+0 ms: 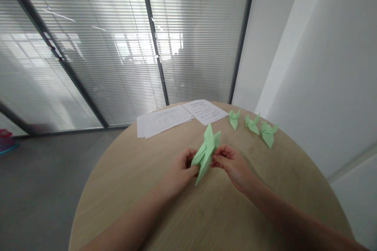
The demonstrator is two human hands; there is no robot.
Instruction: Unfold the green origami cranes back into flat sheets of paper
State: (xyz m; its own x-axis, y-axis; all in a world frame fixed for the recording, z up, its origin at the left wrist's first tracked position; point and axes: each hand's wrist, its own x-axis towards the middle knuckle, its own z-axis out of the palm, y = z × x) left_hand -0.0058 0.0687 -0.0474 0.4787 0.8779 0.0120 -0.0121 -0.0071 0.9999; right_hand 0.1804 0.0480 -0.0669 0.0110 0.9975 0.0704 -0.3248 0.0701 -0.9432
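Observation:
A half-folded light green origami piece (207,150) is held up over the middle of the round wooden table (132,172). My left hand (182,170) pinches its left flap, fingers closed on the paper. My right hand (231,163) pinches its right side, fingers closed too. The paper's pointed tips stick up and down between both hands.
Three finished green paper cranes (235,119) (252,123) (268,133) stand in a row at the table's far right. Printed white sheets (163,120) (205,111) lie at the far edge. Glass partitions with blinds stand behind, a white wall to the right.

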